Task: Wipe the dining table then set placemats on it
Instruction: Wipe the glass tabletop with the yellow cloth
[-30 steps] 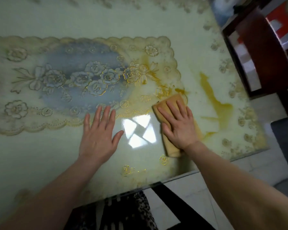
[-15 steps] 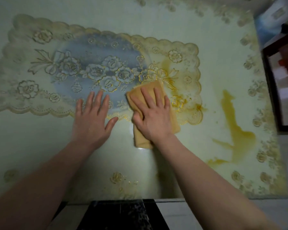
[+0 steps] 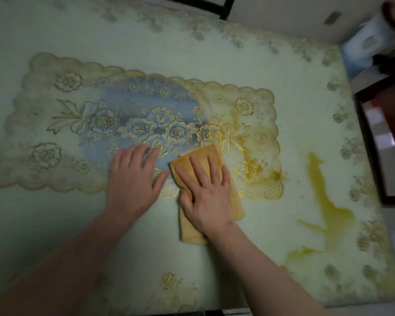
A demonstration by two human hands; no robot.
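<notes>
A folded yellow-orange cloth point(image 3: 211, 192) lies flat on the table point(image 3: 214, 62), its far end over the near edge of a lace-patterned placemat point(image 3: 146, 124) and its near end on the bare glossy top. The right hand point(image 3: 205, 197) presses down on the cloth with palm flat and fingers spread, grasping nothing, just weighing on it. The left hand point(image 3: 134, 181) lies just beside it, also released and flat, fingers spread over the placemat's near scalloped border, the thumb close to the cloth's left edge.

The placemat is pale, with a scalloped rim, a bluish oval centre and gold-outlined roses. Its right end is tinted yellow, and small yellow-orange spots point(image 3: 276, 175) sit near its right near corner. Well to the right of the cloth, a long yellow spill point(image 3: 326, 206) streaks the bare table, branching toward the near edge.

The table is pale green and shiny, with a border of faint floral motifs along its far, right and near sides. Beyond its right edge stands dark reddish-brown furniture point(image 3: 385, 144), blurred. A dark chair frame point(image 3: 224, 6) shows past the far edge, and a light wall above it. No container is clearly readable; a pale bluish object point(image 3: 365, 46) at the far right corner is too blurred to name.
</notes>
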